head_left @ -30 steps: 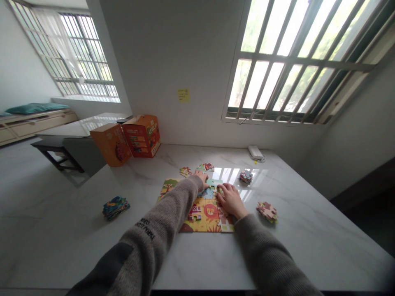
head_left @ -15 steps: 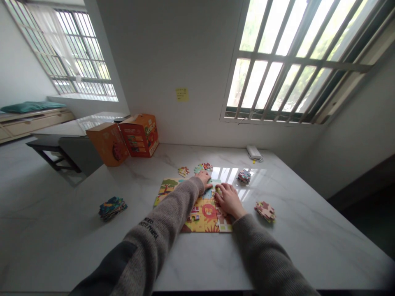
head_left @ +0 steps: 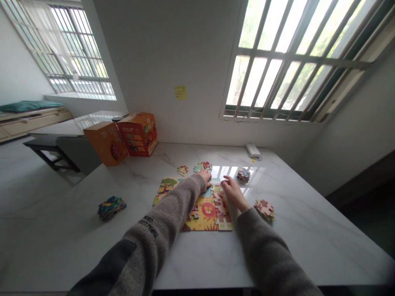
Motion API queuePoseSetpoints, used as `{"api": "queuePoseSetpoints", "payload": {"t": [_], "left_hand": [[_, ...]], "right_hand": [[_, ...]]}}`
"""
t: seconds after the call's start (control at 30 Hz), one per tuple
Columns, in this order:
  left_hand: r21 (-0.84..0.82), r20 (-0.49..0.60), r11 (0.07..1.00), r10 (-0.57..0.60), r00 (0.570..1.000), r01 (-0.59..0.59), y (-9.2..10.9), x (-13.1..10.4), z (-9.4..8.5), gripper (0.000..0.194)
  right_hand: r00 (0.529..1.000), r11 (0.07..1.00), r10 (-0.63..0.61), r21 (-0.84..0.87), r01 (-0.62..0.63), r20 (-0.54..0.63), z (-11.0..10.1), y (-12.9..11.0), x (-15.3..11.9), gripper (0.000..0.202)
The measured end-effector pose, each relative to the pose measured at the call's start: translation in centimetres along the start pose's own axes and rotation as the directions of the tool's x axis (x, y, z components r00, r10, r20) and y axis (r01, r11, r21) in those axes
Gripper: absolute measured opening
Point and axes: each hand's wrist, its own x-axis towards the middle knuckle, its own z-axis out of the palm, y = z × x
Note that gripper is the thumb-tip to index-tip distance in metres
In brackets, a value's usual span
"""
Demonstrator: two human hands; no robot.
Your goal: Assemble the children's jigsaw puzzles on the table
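Observation:
A colourful jigsaw puzzle (head_left: 208,210) with a lion and trees lies on the marble table. Over its upper middle rests my left hand (head_left: 205,176), fingers spread on or just above the pieces; the sleeve covers part of the puzzle. My right hand (head_left: 232,190) is at the puzzle's upper right edge, index finger reaching left and the other fingers curled. Whether a piece is under it is too small to tell. Loose pieces (head_left: 202,166) lie just beyond my left hand, beside a smaller pile (head_left: 182,169).
Piles of pieces sit at the left (head_left: 111,207), right (head_left: 264,209) and back right (head_left: 243,175). Orange boxes (head_left: 138,135) stand at the back left. A white device with a cord (head_left: 253,151) lies near the wall.
My right hand has lifted off the puzzle's right part and moved up and slightly right, its fingers now more curled. My left hand stays nearly in place.

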Motion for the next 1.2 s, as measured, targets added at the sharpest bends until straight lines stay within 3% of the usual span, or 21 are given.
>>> {"api": "queuePoseSetpoints", "payload": {"t": [0.33,0.57,0.77,1.0,1.07,1.2], "left_hand": [[0.005,0.053,1.000,0.008,0.999,-0.008,-0.1,1.2,0.1,0.038],[0.016,0.080,1.000,-0.027,0.996,0.026,0.3,1.2,-0.2,0.042],[0.032,0.110,0.999,-0.032,0.993,0.029,0.4,1.8,-0.4,0.042],[0.022,0.051,1.000,0.013,0.999,-0.014,0.5,1.4,-0.3,0.037],[0.021,0.038,0.999,0.030,0.999,-0.031,0.7,1.1,-0.4,0.036],[0.015,0.031,0.998,0.054,0.998,-0.054,0.9,1.0,-0.4,0.036]], "right_hand": [[0.998,0.991,0.065,0.116,-0.064,-0.004,-0.2,0.3,0.1,0.044],[0.998,0.991,0.009,0.132,-0.018,0.069,-0.7,-0.2,-1.2,0.037],[0.961,0.981,-0.193,0.013,0.194,0.199,-3.2,-0.6,-5.0,0.051],[0.826,0.952,-0.272,0.015,0.305,0.494,-6.4,-1.7,-10.9,0.099],[0.824,0.955,-0.244,-0.020,0.295,0.512,-6.6,-1.8,-11.8,0.101],[0.850,0.951,-0.251,-0.045,0.305,0.463,-6.3,-1.6,-12.4,0.084]]}}
